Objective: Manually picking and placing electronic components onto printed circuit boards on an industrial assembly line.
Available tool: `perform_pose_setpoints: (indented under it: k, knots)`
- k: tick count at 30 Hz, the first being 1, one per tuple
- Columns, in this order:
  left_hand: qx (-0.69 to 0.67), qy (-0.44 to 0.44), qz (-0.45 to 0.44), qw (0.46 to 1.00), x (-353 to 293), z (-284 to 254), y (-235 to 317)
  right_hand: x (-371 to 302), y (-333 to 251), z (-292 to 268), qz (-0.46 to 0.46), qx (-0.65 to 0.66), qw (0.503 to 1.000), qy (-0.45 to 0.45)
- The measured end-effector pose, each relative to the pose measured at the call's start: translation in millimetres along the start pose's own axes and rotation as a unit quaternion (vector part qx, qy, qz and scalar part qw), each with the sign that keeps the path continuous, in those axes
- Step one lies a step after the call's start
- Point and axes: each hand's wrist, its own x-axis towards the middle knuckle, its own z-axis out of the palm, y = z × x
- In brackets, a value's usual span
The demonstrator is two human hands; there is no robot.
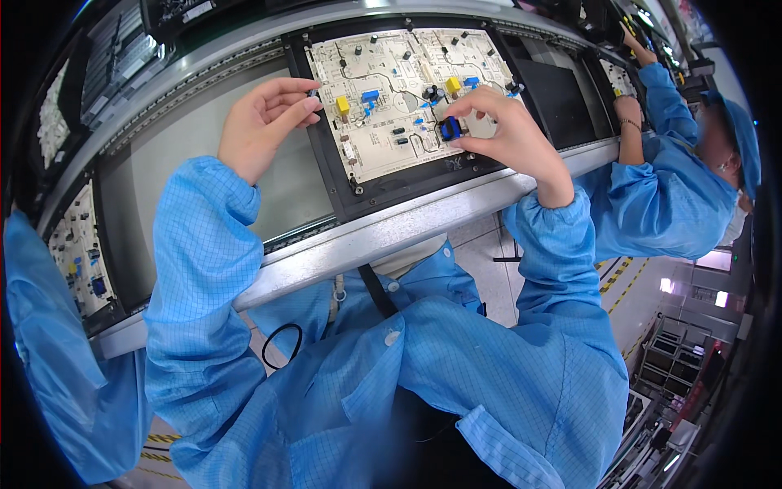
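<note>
A cream circuit board [383, 151] lies in a black frame [330, 167] before me, fitted with yellow blocks, blue parts and several small black cylinders. My right hand [513, 134] reaches over its right half, thumb and forefinger around a blue and black block-shaped component [450, 128]. Whether that component touches the board, I cannot tell. Above the frame's left edge, my left hand [269, 122] is closed in a pinch. Something small and dark shows at its fingertips, too small to name.
A metal rail [366, 196] runs along the near side of the conveyor [195, 155]. More populated boards [77, 244] sit at the left. At the right, a co-worker in blue [660, 196] reaches toward another board [617, 79]. A blue sleeve [57, 350] hangs at the far left.
</note>
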Motion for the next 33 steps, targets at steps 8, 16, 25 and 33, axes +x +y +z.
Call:
perform_pose_setpoints:
  k: [8,16,25,33]
  knots:
    - [0.009,0.01,0.013,1.0,0.7,7.1,-5.3,10.1,7.9,5.8,-0.036,-0.021,0.999,-0.023]
    - [0.003,0.011,0.006,1.0,5.1,14.3,-5.7,14.0,15.8,-1.5,-0.04,-0.026,0.997,-0.058]
    - [0.015,0.001,0.021,1.0,7.2,22.9,-1.9,13.5,11.5,2.0,-0.067,-0.066,0.994,-0.045]
    - [0.16,-0.012,0.111,0.981,8.6,68.7,17.0,7.2,8.8,-4.7,-0.084,-0.094,0.992,-0.022]
